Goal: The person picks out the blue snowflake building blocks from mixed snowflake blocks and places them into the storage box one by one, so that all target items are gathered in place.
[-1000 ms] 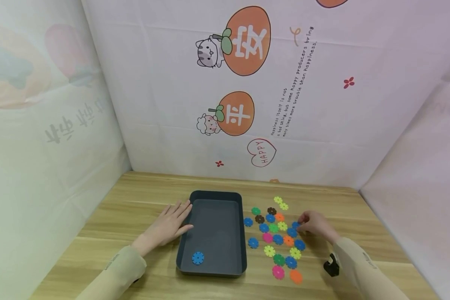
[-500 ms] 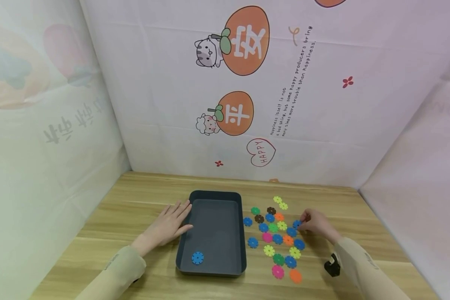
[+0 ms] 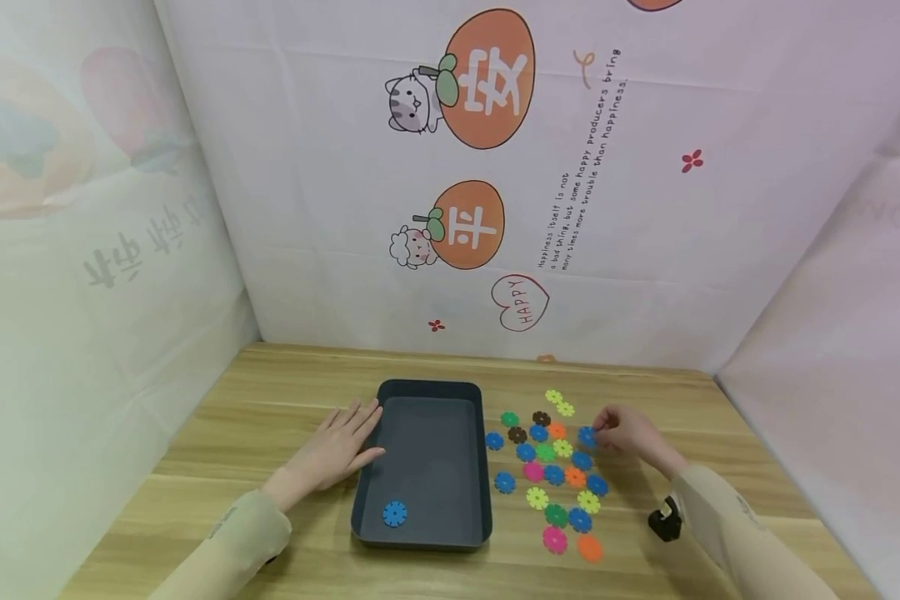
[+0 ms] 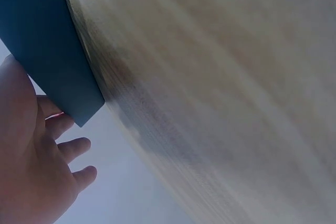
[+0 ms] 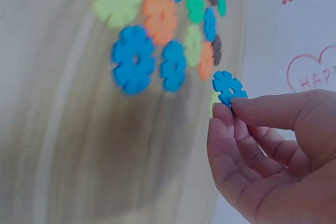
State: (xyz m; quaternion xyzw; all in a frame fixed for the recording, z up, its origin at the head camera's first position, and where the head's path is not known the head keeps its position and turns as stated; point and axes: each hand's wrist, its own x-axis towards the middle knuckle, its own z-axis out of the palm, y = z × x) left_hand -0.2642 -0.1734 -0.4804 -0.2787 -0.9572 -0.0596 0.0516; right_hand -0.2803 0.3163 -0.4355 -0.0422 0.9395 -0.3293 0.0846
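Note:
Between thumb and fingertips my right hand point(image 5: 268, 150) pinches a blue notched plastic disc point(image 5: 228, 85), held above the table at the right of the other discs. In the head view that right hand point(image 3: 630, 433) is beside the scattered discs. My left hand point(image 3: 337, 446) rests with extended fingers on the left rim of a dark grey tray point(image 3: 483, 467). The left wrist view shows the left hand point(image 4: 39, 166) against the tray's outer wall point(image 4: 52, 51). One blue disc point(image 3: 394, 513) lies in the tray's near left corner.
Several notched discs lie flat right of the tray, among them a pink disc point(image 3: 555, 539), an orange disc point(image 3: 589, 547) and a yellow pair point(image 3: 558, 402). The wooden table point(image 3: 300, 375) ends at a printed white cloth point(image 3: 345, 208) behind.
My right hand has raised the blue disc from the table and moved slightly away from the body. The left hand and tray stay in place; the head view shifts a little.

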